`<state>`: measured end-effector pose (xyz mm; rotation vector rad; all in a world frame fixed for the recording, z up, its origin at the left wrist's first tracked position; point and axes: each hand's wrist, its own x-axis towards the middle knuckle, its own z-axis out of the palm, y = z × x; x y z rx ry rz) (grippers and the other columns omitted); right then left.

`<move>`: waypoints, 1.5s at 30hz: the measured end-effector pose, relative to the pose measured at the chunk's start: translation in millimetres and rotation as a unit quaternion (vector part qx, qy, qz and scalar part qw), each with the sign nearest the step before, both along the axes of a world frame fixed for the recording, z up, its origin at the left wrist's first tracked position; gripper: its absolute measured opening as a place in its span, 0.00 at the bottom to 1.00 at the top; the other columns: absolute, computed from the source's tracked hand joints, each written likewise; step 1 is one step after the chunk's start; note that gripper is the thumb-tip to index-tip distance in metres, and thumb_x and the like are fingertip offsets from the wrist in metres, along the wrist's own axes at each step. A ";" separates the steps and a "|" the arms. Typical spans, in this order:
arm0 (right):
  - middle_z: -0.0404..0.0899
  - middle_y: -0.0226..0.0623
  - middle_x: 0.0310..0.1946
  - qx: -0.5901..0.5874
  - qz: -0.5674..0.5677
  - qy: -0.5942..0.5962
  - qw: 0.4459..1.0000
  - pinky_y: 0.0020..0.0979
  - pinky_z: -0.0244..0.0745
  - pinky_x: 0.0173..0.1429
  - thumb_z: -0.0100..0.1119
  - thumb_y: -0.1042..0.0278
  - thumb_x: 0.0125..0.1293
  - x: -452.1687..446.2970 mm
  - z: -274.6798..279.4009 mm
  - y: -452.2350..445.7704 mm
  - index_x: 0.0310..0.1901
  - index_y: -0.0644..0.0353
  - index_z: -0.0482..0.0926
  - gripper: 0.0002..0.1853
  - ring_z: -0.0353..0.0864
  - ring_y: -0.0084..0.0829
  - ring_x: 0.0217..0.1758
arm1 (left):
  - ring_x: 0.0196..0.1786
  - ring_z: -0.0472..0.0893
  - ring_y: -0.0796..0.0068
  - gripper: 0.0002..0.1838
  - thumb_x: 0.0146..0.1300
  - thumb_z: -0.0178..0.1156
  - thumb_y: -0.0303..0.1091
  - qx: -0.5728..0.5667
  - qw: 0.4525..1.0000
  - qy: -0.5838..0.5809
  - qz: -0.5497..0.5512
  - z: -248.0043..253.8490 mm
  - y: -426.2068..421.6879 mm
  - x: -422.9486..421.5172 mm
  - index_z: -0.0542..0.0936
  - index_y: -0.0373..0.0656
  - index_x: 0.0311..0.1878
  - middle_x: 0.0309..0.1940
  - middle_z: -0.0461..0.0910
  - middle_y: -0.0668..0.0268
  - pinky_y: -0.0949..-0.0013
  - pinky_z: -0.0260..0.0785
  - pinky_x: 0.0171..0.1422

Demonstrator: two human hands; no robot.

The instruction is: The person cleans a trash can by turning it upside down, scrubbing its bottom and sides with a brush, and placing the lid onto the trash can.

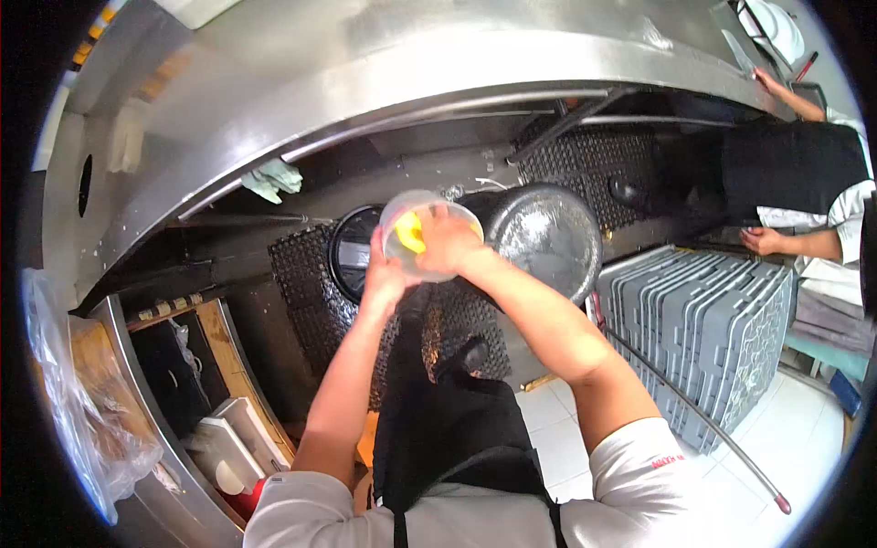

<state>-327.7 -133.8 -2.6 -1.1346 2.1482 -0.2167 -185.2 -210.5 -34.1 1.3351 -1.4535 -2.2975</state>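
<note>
A round, translucent plastic tub (402, 203) is held up in front of me, tilted so that I look into it. My left hand (385, 274) grips its left side, fingers wrapped around the wall. Reaching into the tub from the right is my right hand (448, 245); its fingertips are blurred and partly hidden. Beside those fingers lies a bright yellow piece (410, 232), whose kind I cannot make out. Whether the right fingers hold it I cannot tell. Below the tub stands a round black bin (352, 254).
A large dark barrel (548, 242) stands right of the tub. Stacked grey crates (699, 320) and a long pole (694, 411) are at right. A steel counter (411, 68) crosses the top. A co-worker (795, 173) stands at far right, one hand near a knife (738, 53).
</note>
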 end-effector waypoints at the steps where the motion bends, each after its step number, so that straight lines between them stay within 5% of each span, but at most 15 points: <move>1: 0.71 0.61 0.61 -0.023 -0.027 -0.016 0.999 0.50 0.74 0.67 0.71 0.56 0.49 -0.9 20.5 6.3 0.72 0.60 0.62 0.48 0.75 0.60 0.65 | 0.65 0.77 0.48 0.40 0.69 0.37 0.19 0.006 0.999 -0.038 -0.015 7.9 -2.2 -6.1 0.38 0.50 0.82 0.74 0.62 0.49 0.49 0.86 0.51; 4: 0.73 0.59 0.60 -0.144 -0.126 -0.023 0.981 0.46 0.74 0.68 0.72 0.61 0.48 -10.6 52.0 38.6 0.74 0.63 0.58 0.50 0.75 0.58 0.65 | 0.66 0.76 0.48 0.39 0.67 0.35 0.17 0.058 0.997 -0.040 -0.006 10.1 -2.3 -25.6 0.44 0.49 0.81 0.73 0.63 0.50 0.43 0.83 0.58; 7: 0.78 0.58 0.57 -0.289 -0.346 -0.043 0.892 0.42 0.75 0.65 0.71 0.64 0.53 -29.5 46.5 91.3 0.72 0.65 0.58 0.46 0.81 0.50 0.61 | 0.61 0.78 0.41 0.28 0.68 0.34 0.18 0.178 0.977 0.021 0.113 -45.0 -34.8 -41.5 0.55 0.28 0.72 0.67 0.67 0.42 0.47 0.85 0.55; 10: 0.79 0.58 0.54 -0.181 -0.452 -0.054 0.872 0.46 0.75 0.62 0.70 0.59 0.56 -62.0 19.0 160.4 0.67 0.65 0.63 0.40 0.80 0.54 0.60 | 0.56 0.79 0.34 0.22 0.74 0.34 0.24 0.181 0.954 0.090 0.222 -98.6 -88.6 -99.6 0.57 0.16 0.65 0.60 0.70 0.33 0.46 0.84 0.59; 12: 0.79 0.59 0.52 -0.157 -0.396 0.030 0.904 0.49 0.70 0.67 0.69 0.56 0.56 -74.7 -29.3 205.4 0.64 0.67 0.69 0.37 0.77 0.57 0.59 | 0.59 0.77 0.32 0.21 0.77 0.35 0.25 0.209 0.928 0.160 0.263 -142.6 -142.0 -151.0 0.58 0.17 0.66 0.62 0.67 0.31 0.43 0.82 0.61; 13: 0.77 0.62 0.55 -0.119 -0.401 0.047 0.907 0.50 0.68 0.69 0.68 0.54 0.56 -71.7 -33.9 217.1 0.68 0.70 0.67 0.41 0.75 0.60 0.60 | 0.61 0.76 0.32 0.22 0.79 0.39 0.29 0.190 0.924 0.186 0.273 -186.8 -174.9 -179.3 0.58 0.27 0.71 0.65 0.67 0.37 0.45 0.83 0.61; 15: 0.76 0.63 0.55 -0.062 -0.410 0.136 0.900 0.49 0.69 0.68 0.68 0.54 0.58 -56.3 -41.1 225.4 0.71 0.72 0.65 0.43 0.75 0.60 0.60 | 0.62 0.78 0.39 0.21 0.81 0.44 0.38 0.153 0.934 0.182 0.266 -145.8 -184.7 -220.2 0.66 0.51 0.73 0.70 0.69 0.55 0.51 0.85 0.59; 18: 0.75 0.64 0.54 -0.064 -0.411 0.217 0.883 0.47 0.70 0.66 0.67 0.54 0.62 -42.8 -61.2 236.8 0.71 0.72 0.65 0.42 0.76 0.59 0.58 | 0.69 0.73 0.46 0.21 0.79 0.48 0.43 0.061 0.946 0.274 0.161 -185.7 -219.9 -265.7 0.70 0.50 0.71 0.70 0.69 0.51 0.45 0.81 0.62; 22: 0.76 0.61 0.48 -0.042 -0.521 0.185 0.832 0.47 0.73 0.60 0.64 0.57 0.67 -37.7 -38.2 226.2 0.69 0.66 0.70 0.33 0.78 0.56 0.54 | 0.78 0.59 0.48 0.43 0.69 0.56 0.64 0.157 0.955 0.206 0.142 -128.0 -149.1 -262.2 0.56 0.53 0.79 0.78 0.51 0.50 0.37 0.57 0.79; 25: 0.79 0.61 0.49 -0.020 -0.545 0.169 0.821 0.46 0.74 0.60 0.62 0.59 0.69 -35.1 -33.9 230.7 0.67 0.64 0.73 0.28 0.80 0.56 0.52 | 0.67 0.72 0.49 0.31 0.69 0.51 0.67 0.238 0.959 0.106 0.114 -138.9 -119.0 -302.2 0.76 0.57 0.65 0.66 0.75 0.60 0.35 0.70 0.65; 29: 0.84 0.50 0.50 -0.122 -0.602 0.114 0.781 0.37 0.76 0.58 0.55 0.65 0.75 -16.7 -48.8 270.5 0.64 0.66 0.74 0.21 0.84 0.39 0.52 | 0.63 0.79 0.47 0.33 0.70 0.48 0.68 0.266 0.935 0.228 0.058 -197.0 -134.2 -359.9 0.78 0.53 0.63 0.61 0.80 0.58 0.30 0.78 0.54; 37: 0.80 0.34 0.46 -0.229 -0.735 -0.004 0.638 0.28 0.72 0.57 0.54 0.68 0.77 44.8 -22.0 296.3 0.57 0.66 0.75 0.14 0.76 0.24 0.49 | 0.65 0.77 0.47 0.25 0.78 0.54 0.43 0.119 0.939 0.305 -0.104 -207.5 -139.1 -347.2 0.66 0.47 0.73 0.69 0.72 0.55 0.51 0.87 0.55; 41: 0.81 0.35 0.46 -0.234 -0.701 0.013 0.674 0.29 0.72 0.59 0.55 0.69 0.76 47.6 6.2 283.5 0.58 0.66 0.75 0.14 0.78 0.26 0.51 | 0.71 0.71 0.43 0.24 0.82 0.37 0.34 0.146 0.985 0.072 0.052 -153.1 -93.8 -293.5 0.56 0.52 0.78 0.77 0.57 0.52 0.24 0.75 0.59; 43: 0.81 0.36 0.48 -0.250 -0.692 -0.020 0.677 0.30 0.74 0.59 0.60 0.68 0.73 41.9 15.4 277.0 0.59 0.66 0.75 0.17 0.79 0.26 0.51 | 0.68 0.74 0.39 0.26 0.76 0.35 0.21 0.191 0.980 0.062 -0.012 -169.4 -95.0 -256.0 0.57 0.39 0.76 0.73 0.64 0.48 0.26 0.75 0.61; 45: 0.82 0.37 0.47 -0.242 -0.664 -0.060 0.705 0.31 0.75 0.57 0.64 0.66 0.70 31.1 29.4 266.6 0.59 0.66 0.75 0.20 0.80 0.27 0.49 | 0.66 0.75 0.37 0.29 0.69 0.35 0.15 0.110 0.994 0.015 0.025 -97.9 -57.7 -210.1 0.58 0.32 0.74 0.69 0.67 0.42 0.26 0.76 0.60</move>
